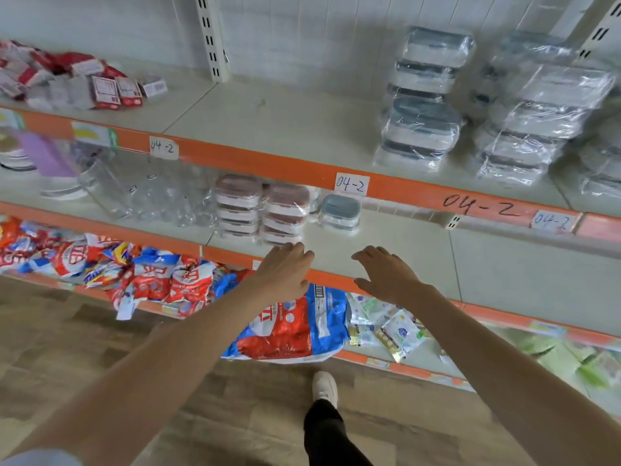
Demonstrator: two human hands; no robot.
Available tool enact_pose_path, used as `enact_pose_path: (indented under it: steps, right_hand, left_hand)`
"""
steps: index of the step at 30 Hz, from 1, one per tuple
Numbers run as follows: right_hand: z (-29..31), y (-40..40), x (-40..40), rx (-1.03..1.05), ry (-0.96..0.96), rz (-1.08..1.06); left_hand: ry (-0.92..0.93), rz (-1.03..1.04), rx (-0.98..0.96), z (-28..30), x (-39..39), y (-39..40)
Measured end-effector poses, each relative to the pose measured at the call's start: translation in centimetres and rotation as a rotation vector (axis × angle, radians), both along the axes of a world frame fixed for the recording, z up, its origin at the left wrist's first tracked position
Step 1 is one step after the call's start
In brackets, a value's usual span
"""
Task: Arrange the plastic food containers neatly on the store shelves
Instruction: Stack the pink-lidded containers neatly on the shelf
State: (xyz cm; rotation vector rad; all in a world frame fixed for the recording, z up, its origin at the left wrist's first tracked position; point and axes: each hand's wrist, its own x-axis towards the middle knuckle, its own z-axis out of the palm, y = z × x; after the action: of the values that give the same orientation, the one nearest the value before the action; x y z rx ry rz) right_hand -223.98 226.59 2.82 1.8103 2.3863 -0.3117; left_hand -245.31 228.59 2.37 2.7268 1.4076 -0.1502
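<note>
Both bare arms reaching forward over the middle shelf [386, 237], left hand [284, 269] and right hand [386, 275] hovering palm-down, fingers loosely spread and grasping nothing, pink-lidded containers [263, 210] stacking just beyond the left hand, grey-lidded container [340, 210] sitting beside them

I stand in a shop aisle: long metal shelves with orange edge strips [268, 163] carry handwritten paper tags [351, 184] reading 04-2, stacks of wrapped plastic food containers [421, 99], and heaps of bright packaged goods [100, 260] below.
</note>
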Motion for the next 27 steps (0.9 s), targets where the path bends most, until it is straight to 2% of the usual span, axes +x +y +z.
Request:
enact_pose_path:
  steps: [5,10,18,23,27]
  right_hand:
    - [-2.1,2.8,1.4,0.016,0.025,-0.049]
    - [-8.5,8.3,2.6,0.047,0.069,-0.092]
    - [-18.3,20.7,4.6,0.137,0.187,-0.185]
    - [-20.5,28.7,5.1,0.140,0.288,-0.271]
    - [-22.0,31.0,5.9,0.081,0.387,-0.256]
  left_hand:
    - [0.016,-0.027,0.003,-1.1,0.8,2.7]
    - [0.025,-0.008,-0.010,-6.1,2.8,8.0]
    - [-0.265,0.096,-0.024,-17.4,7.3,14.1]
    - [-0.299,0.097,0.029,-21.0,7.8,17.0]
    - [-0.301,0.100,0.023,-22.4,7.3,17.9]
